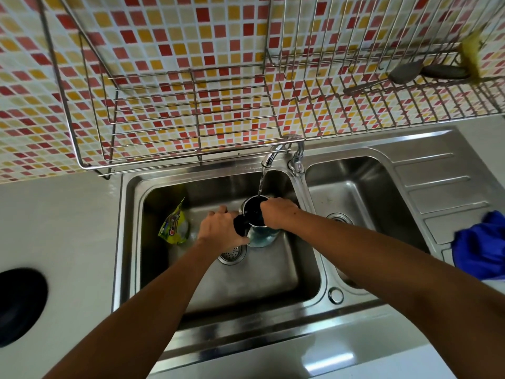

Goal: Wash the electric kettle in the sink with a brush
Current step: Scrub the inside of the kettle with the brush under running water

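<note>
**Two hands on the kettle under running water**

Two bare forearms reach in from the near edge — the left from about 7 o'clock, the right from about 4 o'clock — and meet over the left basin of a steel double sink [128, 242]. On the counter at 8 o'clock lies a black round object [19, 305], partly cut off by the edge of the view. A blue cloth [483, 247] sits on the draining board at 3 o'clock.

Near the middle of the left basin stands the kettle [259, 228], upright, its mouth open to the top, just beyond the round drain strainer [232, 254]. The left hand [218, 231] is closed around the kettle's black handle on its 9 o'clock side. The right hand [278, 213] is curled over the rim at 2 o'clock, fingers dipping into the opening; whether it grips a brush there I cannot tell. A yellow-green packet [175, 225] leans in the basin at 9 o'clock from the kettle, apart from it.

Beyond the kettle, at 12 o'clock, the tap [273, 154] pours a thin stream of water [261, 184] into the open mouth. Farther still, a wire dish rack [191, 110] hangs before the red-and-yellow tiled wall [164, 28] — a yellow sponge [470, 58] and dark scrub pads [404, 72] rest in it at 2 o'clock.
</note>
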`<act>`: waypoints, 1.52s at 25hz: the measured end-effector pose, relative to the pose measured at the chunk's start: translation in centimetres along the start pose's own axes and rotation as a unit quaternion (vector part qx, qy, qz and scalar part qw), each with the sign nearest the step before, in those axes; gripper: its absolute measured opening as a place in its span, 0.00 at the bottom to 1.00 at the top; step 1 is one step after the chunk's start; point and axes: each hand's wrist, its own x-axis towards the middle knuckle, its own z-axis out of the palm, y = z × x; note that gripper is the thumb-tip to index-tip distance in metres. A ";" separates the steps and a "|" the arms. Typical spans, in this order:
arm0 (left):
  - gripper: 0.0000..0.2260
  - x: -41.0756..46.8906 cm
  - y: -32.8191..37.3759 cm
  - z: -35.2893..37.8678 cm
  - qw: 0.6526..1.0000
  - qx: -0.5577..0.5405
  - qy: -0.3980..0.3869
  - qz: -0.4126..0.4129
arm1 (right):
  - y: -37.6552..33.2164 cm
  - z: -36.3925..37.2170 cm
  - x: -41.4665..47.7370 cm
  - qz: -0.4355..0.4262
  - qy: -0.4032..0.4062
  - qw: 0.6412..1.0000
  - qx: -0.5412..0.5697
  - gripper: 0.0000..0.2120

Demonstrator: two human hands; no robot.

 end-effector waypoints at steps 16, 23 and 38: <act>0.32 0.2 0.2 0.6 1.000 0.003 0.004 -0.010 | -0.4 0.7 0.9 0.123 -0.175 0.895 0.392 0.10; 0.34 0.2 0.0 0.6 1.000 -0.005 -0.017 -0.015 | 6.3 -3.5 -3.9 0.108 -0.183 0.738 0.641 0.11; 0.36 0.4 -0.2 0.7 1.000 0.005 -0.011 -0.007 | 2.3 2.9 -4.7 0.134 -0.091 0.015 0.987 0.11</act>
